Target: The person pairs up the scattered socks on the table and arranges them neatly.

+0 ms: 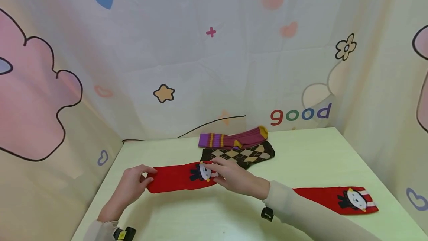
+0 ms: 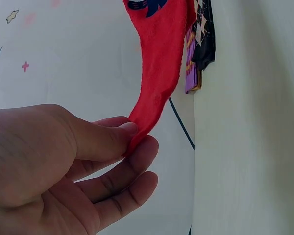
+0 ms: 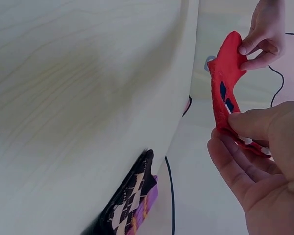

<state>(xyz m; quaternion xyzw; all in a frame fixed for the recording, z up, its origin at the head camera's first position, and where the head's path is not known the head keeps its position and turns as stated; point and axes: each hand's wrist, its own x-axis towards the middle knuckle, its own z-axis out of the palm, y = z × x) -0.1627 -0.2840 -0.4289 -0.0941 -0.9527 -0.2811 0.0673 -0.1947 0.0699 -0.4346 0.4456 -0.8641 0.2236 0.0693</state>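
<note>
A red sock (image 1: pixel 174 177) with a black-and-white cartoon figure is held up off the table, stretched between both hands. My left hand (image 1: pixel 132 185) pinches its plain end between thumb and fingers; the left wrist view shows that red sock (image 2: pixel 161 63) running up from the fingertips of the left hand (image 2: pixel 83 161). My right hand (image 1: pixel 234 177) pinches the other end beside the figure. In the right wrist view the right hand (image 3: pixel 264 156) has its thumb on top of the sock (image 3: pixel 228 73) and fingers beneath.
A matching red sock (image 1: pixel 354 200) lies at the right of the table (image 1: pixel 301 159), partly hidden by the right sleeve. Behind the hands lie a black argyle sock (image 1: pixel 250 155) and a purple sock with yellow stripes (image 1: pixel 247 138). A printed curtain (image 1: pixel 207 58) closes the back and sides.
</note>
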